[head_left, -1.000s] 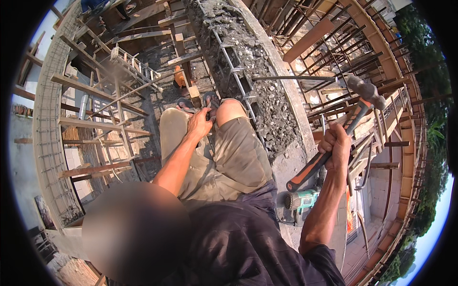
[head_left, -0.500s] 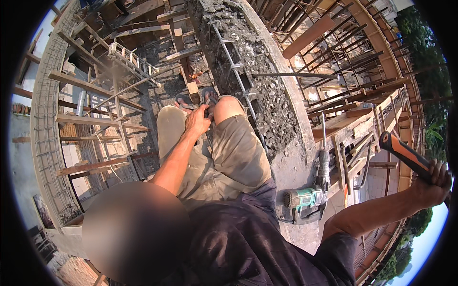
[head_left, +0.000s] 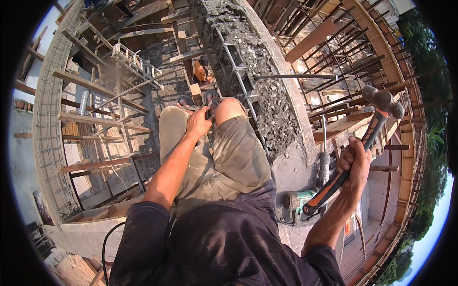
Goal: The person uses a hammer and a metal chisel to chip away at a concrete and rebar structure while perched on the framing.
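Observation:
My right hand [head_left: 355, 163] is wrapped round the black-and-orange handle of a sledgehammer [head_left: 374, 128], raised at the right with its grey metal head uppermost. Between my knees, my left hand [head_left: 197, 123] is closed round a dark thing, mostly hidden by the fingers. My sandalled feet show just beyond that hand. Behind the lower end of the hammer handle, a green-and-grey demolition hammer [head_left: 299, 199] lies on the concrete ledge, its bit pointing away from me.
Broken concrete [head_left: 274, 100] with an exposed rebar cage [head_left: 234, 64] runs along the beam ahead. A loose bar [head_left: 296, 76] crosses it. Timber props and a wooden ladder [head_left: 136, 62] stand below left; formwork and bars fill the right. An orange shape [head_left: 202, 71] shows beyond my feet.
My right hand has swung the sledgehammer inward from the far right, and its head now shows in full. My left hand has stayed between my knees. The orange shape shows more.

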Motion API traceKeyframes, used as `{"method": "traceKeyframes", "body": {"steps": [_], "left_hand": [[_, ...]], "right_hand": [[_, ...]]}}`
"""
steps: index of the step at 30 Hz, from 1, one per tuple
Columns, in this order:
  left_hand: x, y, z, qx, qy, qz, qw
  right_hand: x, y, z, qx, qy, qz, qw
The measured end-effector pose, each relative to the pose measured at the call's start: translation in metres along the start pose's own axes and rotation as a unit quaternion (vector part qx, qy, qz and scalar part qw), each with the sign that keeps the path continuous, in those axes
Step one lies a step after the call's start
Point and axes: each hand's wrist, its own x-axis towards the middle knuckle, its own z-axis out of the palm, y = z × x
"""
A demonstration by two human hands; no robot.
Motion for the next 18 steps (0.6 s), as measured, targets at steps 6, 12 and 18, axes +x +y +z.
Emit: {"method": "traceKeyframes", "body": {"steps": [6,12,18], "left_hand": [[0.000,-0.007,-0.001,0.003,0.019,0.018,1.000],[0.005,0.010,0.007,-0.017,0.004,0.031,0.999],[0.003,-0.005,0.012,-0.006,0.016,0.032,0.999]], "right_hand": [[-0.018,-0.159,-0.044,0.118,0.185,-0.410,0.885],[0.037,-0.081,-0.017,0.232,0.045,-0.345,0.908],[0.039,0.045,0.024,-0.017,-0.067,0.082,0.994]]}}
